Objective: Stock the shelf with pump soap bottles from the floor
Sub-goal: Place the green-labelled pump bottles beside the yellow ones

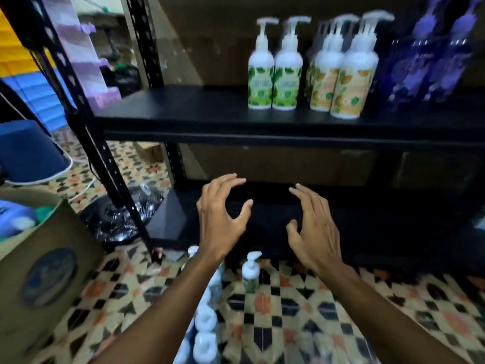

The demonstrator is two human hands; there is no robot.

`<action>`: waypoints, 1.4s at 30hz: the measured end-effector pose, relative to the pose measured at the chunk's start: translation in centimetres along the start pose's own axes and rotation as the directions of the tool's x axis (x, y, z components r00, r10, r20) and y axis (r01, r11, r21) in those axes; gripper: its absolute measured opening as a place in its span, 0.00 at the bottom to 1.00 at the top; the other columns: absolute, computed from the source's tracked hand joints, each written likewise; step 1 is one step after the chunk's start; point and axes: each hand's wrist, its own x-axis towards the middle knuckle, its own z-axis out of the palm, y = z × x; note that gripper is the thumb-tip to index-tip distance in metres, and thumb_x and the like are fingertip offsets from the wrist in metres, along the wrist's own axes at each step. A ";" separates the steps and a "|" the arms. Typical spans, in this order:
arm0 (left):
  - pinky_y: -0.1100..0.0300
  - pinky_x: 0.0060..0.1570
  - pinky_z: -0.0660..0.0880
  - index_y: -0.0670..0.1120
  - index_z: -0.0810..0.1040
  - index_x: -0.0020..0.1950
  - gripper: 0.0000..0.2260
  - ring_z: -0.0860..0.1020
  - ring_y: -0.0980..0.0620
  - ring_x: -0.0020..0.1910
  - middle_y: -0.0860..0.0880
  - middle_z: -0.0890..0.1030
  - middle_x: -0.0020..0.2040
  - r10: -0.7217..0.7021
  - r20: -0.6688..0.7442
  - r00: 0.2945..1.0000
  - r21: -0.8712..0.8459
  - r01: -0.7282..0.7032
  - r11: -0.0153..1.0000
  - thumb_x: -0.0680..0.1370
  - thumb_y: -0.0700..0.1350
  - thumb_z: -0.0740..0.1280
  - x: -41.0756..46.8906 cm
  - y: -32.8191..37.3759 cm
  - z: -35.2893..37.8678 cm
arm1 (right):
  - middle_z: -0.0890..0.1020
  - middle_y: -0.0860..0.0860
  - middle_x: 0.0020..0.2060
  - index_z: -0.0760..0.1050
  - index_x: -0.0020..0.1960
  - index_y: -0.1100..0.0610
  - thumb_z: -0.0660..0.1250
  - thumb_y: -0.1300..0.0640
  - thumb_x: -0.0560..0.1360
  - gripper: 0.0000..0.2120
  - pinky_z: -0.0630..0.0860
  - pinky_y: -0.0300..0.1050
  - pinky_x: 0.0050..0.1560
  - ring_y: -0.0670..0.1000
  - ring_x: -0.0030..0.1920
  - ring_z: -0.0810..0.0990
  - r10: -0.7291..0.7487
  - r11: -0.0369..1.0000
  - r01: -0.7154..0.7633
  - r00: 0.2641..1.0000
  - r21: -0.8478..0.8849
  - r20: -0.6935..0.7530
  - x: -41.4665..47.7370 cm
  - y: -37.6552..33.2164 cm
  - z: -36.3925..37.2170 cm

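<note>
Brown cardboard box [47,271], contents blurred; black metal shelf [183,114] carries white pump bottles [287,82]; our left hand [223,216], right hand [312,227] released, empty.

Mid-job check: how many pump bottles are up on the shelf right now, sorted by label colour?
Green-label bottles: 2
Orange-label bottles: 2 plainly seen, with more blurred behind them
Purple bottles: 2
Total: 6 plainly seen
</note>
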 end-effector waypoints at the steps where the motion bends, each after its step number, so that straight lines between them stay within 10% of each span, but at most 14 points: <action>1: 0.42 0.65 0.74 0.51 0.82 0.64 0.18 0.77 0.49 0.66 0.54 0.80 0.65 -0.051 0.023 0.998 -0.016 0.052 0.999 0.75 0.47 0.75 -1.9 -0.4 0.3 | 0.67 0.45 0.74 0.66 0.75 0.50 0.68 0.61 0.73 0.32 0.74 0.46 0.66 0.48 0.73 0.65 0.029 1.000 -0.030 0.999 0.004 0.038 -1.3 0.5 0.8; 13: 0.50 0.58 0.79 0.61 0.72 0.55 0.17 0.82 0.49 0.55 0.60 0.79 0.51 -0.671 0.414 0.615 0.069 0.714 0.697 0.69 0.50 0.74 -14.6 -7.9 8.6 | 0.70 0.49 0.69 0.64 0.75 0.50 0.69 0.52 0.77 0.29 0.67 0.45 0.61 0.53 0.67 0.70 0.305 0.952 -0.285 0.865 -0.112 0.399 -9.3 7.5 11.2; 16: 0.50 0.67 0.75 0.46 0.74 0.69 0.28 0.79 0.45 0.66 0.48 0.80 0.64 -0.667 0.484 0.567 0.176 0.683 0.709 0.70 0.45 0.74 -15.6 -12.0 11.2 | 0.70 0.50 0.70 0.63 0.76 0.51 0.71 0.57 0.74 0.34 0.69 0.47 0.62 0.54 0.68 0.69 0.319 0.947 -0.294 0.832 -0.127 0.455 -9.3 8.8 13.4; 22: 0.56 0.61 0.74 0.48 0.74 0.70 0.26 0.79 0.48 0.64 0.49 0.81 0.64 -0.569 0.627 0.532 0.235 0.567 0.790 0.74 0.36 0.74 -15.9 -16.0 13.5 | 0.69 0.52 0.73 0.62 0.78 0.52 0.70 0.56 0.74 0.35 0.71 0.51 0.66 0.56 0.72 0.67 0.288 0.957 -0.268 0.817 -0.112 0.500 -8.5 11.1 16.7; 31: 0.62 0.48 0.76 0.51 0.80 0.61 0.23 0.81 0.54 0.50 0.57 0.84 0.50 -0.608 0.529 0.592 0.190 0.616 0.765 0.68 0.46 0.82 -16.7 -14.0 13.0 | 0.72 0.49 0.67 0.66 0.75 0.50 0.69 0.60 0.73 0.31 0.73 0.47 0.58 0.52 0.66 0.69 0.214 0.976 -0.203 0.875 -0.072 0.435 -7.1 10.0 13.3; 37: 0.57 0.51 0.82 0.54 0.81 0.59 0.27 0.84 0.59 0.49 0.57 0.86 0.48 -0.494 0.455 0.741 -0.054 0.576 0.816 0.63 0.56 0.83 -9.7 -7.1 8.3 | 0.76 0.47 0.54 0.71 0.63 0.51 0.67 0.66 0.69 0.25 0.75 0.50 0.50 0.49 0.56 0.72 0.011 0.997 -0.013 1.000 0.075 0.029 -1.6 4.5 4.2; 42: 0.59 0.48 0.83 0.52 0.85 0.54 0.25 0.86 0.56 0.47 0.56 0.88 0.46 -0.289 0.358 0.888 -0.226 0.383 0.896 0.62 0.55 0.87 0.8 0.3 2.1 | 0.75 0.50 0.50 0.74 0.61 0.56 0.67 0.66 0.69 0.20 0.70 0.46 0.53 0.52 0.53 0.72 -0.183 0.975 0.213 0.935 0.067 -0.305 7.4 0.1 -4.5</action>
